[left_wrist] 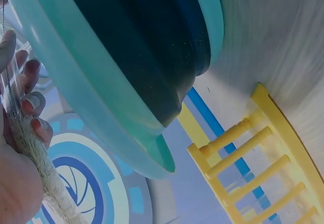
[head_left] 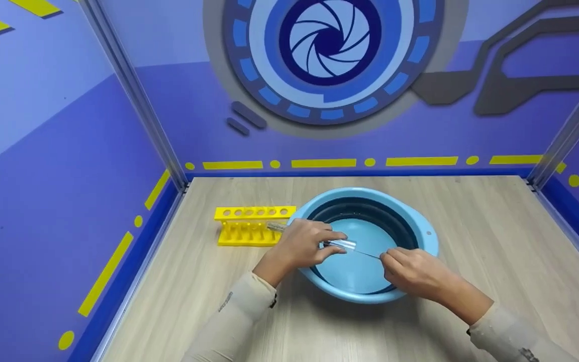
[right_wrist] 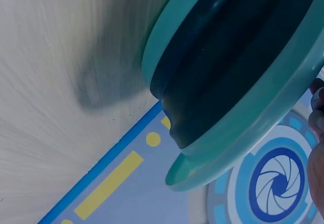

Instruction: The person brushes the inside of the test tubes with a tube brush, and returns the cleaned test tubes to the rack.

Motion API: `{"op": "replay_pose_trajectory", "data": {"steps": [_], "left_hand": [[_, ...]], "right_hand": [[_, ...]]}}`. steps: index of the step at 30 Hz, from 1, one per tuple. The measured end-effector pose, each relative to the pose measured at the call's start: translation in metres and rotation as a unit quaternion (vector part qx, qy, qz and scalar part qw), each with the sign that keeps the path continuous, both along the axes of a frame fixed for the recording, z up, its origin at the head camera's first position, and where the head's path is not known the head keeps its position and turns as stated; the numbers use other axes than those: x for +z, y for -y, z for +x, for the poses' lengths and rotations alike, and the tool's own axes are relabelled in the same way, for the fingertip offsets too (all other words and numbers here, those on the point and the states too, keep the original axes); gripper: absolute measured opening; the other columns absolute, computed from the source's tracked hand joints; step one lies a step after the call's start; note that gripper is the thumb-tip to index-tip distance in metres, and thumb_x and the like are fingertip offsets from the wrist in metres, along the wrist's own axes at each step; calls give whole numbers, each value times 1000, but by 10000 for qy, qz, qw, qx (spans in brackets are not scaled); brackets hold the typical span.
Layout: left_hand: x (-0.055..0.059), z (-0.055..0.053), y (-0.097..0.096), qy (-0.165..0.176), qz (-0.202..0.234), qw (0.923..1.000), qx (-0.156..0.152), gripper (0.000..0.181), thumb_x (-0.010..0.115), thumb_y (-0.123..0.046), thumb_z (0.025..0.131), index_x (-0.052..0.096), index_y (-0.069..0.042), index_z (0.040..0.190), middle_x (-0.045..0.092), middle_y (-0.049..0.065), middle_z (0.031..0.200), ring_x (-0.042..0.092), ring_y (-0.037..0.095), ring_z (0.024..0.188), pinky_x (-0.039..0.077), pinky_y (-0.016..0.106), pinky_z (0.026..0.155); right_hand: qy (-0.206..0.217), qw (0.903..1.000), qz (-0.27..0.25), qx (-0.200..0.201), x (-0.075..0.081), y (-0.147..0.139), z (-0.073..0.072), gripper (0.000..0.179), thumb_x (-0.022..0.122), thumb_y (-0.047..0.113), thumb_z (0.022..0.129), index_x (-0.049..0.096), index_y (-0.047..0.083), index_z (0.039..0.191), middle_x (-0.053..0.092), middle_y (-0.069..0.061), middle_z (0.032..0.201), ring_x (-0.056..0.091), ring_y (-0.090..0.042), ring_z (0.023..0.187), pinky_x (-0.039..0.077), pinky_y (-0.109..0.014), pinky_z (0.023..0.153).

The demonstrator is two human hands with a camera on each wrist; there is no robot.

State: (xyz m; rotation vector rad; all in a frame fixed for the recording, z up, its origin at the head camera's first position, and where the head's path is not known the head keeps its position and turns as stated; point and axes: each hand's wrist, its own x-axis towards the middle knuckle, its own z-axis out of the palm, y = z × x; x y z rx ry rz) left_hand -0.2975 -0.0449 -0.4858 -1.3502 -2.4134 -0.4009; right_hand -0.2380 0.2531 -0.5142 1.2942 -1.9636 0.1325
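Above the basin (head_left: pixel 365 297), my left hand (head_left: pixel 303 243) holds a clear test tube (head_left: pixel 345 244) lying nearly level between thumb and fingers. A test tube brush has its pale bristles (left_wrist: pixel 48 176) at the tube's far end, beyond the palm. Its thin wire handle (head_left: pixel 367 254) runs out of the tube's mouth towards the right. My right hand (head_left: pixel 414 271) pinches the end of that wire over the basin's right side. The left wrist view shows the left fingers (left_wrist: pixel 33 102) around the glass; in the right wrist view only part of the right hand (right_wrist: pixel 317 115) appears.
A yellow test tube rack (head_left: pixel 249 243) stands left of the basin, behind my left hand. The light blue basin has a dark folding wall and stands on a wood-grain table (head_left: pixel 194 301). Blue printed panels (head_left: pixel 169 100) enclose the table at the back and sides.
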Motion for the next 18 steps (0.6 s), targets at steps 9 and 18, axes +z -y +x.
{"op": "replay_pose_trajectory", "data": {"steps": [9, 18], "left_hand": [[0, -3, 13, 62, 13, 9998, 183, 33, 70, -51, 101, 81, -30, 125, 69, -8, 75, 52, 7, 61, 29, 13, 58], [-8, -5, 20, 55, 222, 9995, 221, 32, 72, -48, 101, 82, -28, 123, 71, -6, 77, 55, 9, 64, 30, 13, 60]], "right_hand": [[132, 9999, -31, -66, -4, -10, 4, 33, 38, 14, 107, 68, 4, 97, 62, 1, 74, 55, -6, 55, 52, -16, 53], [386, 9991, 34, -194, -3, -24, 13, 36, 35, 17, 110, 67, 6, 98, 57, 3, 74, 47, -3, 53, 46, -10, 52]]}}
